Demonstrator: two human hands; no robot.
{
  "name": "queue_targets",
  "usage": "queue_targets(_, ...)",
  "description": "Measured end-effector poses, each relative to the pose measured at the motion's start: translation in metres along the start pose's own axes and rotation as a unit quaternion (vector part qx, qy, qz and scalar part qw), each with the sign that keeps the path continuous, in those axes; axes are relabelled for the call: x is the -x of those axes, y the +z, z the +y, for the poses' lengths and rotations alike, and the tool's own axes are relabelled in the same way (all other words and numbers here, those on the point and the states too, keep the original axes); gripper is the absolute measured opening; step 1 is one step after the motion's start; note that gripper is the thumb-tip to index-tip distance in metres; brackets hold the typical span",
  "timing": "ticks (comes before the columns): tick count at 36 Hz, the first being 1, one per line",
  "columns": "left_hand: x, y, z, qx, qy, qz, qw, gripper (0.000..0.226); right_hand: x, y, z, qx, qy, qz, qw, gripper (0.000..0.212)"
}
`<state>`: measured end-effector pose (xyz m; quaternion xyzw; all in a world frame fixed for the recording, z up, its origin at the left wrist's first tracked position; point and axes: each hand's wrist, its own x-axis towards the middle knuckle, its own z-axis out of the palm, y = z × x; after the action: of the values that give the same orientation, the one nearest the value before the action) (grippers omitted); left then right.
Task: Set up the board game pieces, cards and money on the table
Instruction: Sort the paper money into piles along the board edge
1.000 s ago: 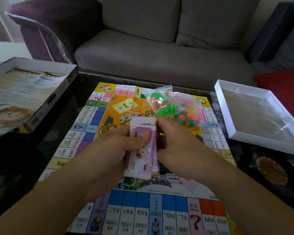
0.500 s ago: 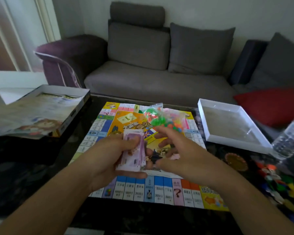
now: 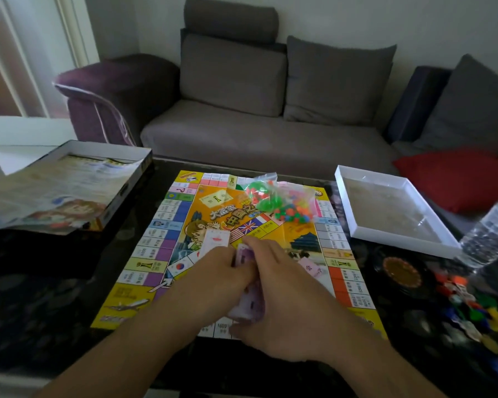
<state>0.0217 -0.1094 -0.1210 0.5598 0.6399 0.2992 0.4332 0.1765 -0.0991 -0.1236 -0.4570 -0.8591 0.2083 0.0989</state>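
The colourful game board (image 3: 161, 231) lies flat on the dark glass table. My left hand (image 3: 210, 285) and my right hand (image 3: 288, 300) meet over the board's near half, both gripping a stack of purple paper money (image 3: 246, 304) between them. A pale card (image 3: 215, 239) with a red mark shows just beyond my left hand. At the board's far edge lies a clear bag of small coloured plastic pieces (image 3: 279, 201). A pink card (image 3: 311, 267) lies on the board to the right of my right hand.
The game box lid (image 3: 69, 185) with a printed sheet sits at the left. A white box tray (image 3: 391, 208) stands at the right, a plastic water bottle (image 3: 489, 234) beside it. Loose coloured pieces (image 3: 469, 308) lie at the near right. A grey sofa stands behind the table.
My right hand has closed in on the money stack, which my left hand held alone half a second ago. Both hands have dropped lower over the board. The view has pulled back.
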Motion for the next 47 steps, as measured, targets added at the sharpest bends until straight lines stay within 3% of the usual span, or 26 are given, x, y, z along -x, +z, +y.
queue_targets(2,-0.004,0.001,-0.004,0.001,-0.003,-0.009,1.0,0.037,-0.004,0.004,-0.002,0.008,-0.002,0.001,1.0,0.115)
queue_targets(4,-0.006,-0.001,-0.004,0.004,-0.016,-0.02,1.0,0.033,-0.007,0.01,-0.001,-0.002,-0.01,0.032,0.999,0.093)
queue_targets(7,-0.007,-0.01,0.001,0.094,-0.053,-0.066,0.992,0.027,-0.009,0.012,0.003,-0.04,-0.012,0.059,0.997,0.081)
queue_targets(13,-0.012,-0.016,-0.001,0.303,-0.111,-0.201,0.925,0.017,-0.007,0.004,0.007,-0.125,-0.021,0.088,0.988,0.101)
queue_targets(16,-0.015,-0.02,-0.007,0.352,-0.099,-0.228,0.902,0.024,-0.005,0.003,0.006,-0.13,-0.039,0.081,0.987,0.096)
queue_targets(23,-0.007,-0.034,-0.01,0.337,-0.049,-0.232,0.911,0.024,0.002,-0.001,0.006,-0.185,-0.028,0.047,0.981,0.105)
queue_targets(27,0.0,-0.029,-0.009,0.333,-0.049,-0.18,0.924,0.02,0.009,-0.006,0.004,-0.346,0.021,-0.034,0.937,0.12)
queue_targets(29,0.003,-0.027,-0.007,0.339,-0.053,-0.165,0.925,0.02,0.009,-0.009,0.002,-0.369,0.053,-0.013,0.928,0.105)
queue_targets(33,0.007,-0.022,-0.002,0.354,-0.054,-0.114,0.927,0.03,0.004,-0.009,0.008,-0.376,0.118,0.078,0.916,0.045)
queue_targets(36,0.009,-0.018,0.001,0.362,-0.056,-0.089,0.926,0.027,0.004,-0.006,0.012,-0.406,0.125,0.119,0.897,0.021)
queue_targets(41,0.01,-0.019,0.007,0.394,-0.063,-0.083,0.913,0.024,0.004,-0.011,0.018,-0.407,0.142,0.148,0.89,0.005)
queue_targets(47,0.01,-0.017,0.006,0.355,-0.041,-0.038,0.933,0.022,0.005,-0.014,0.022,-0.428,0.158,0.14,0.879,0.002)
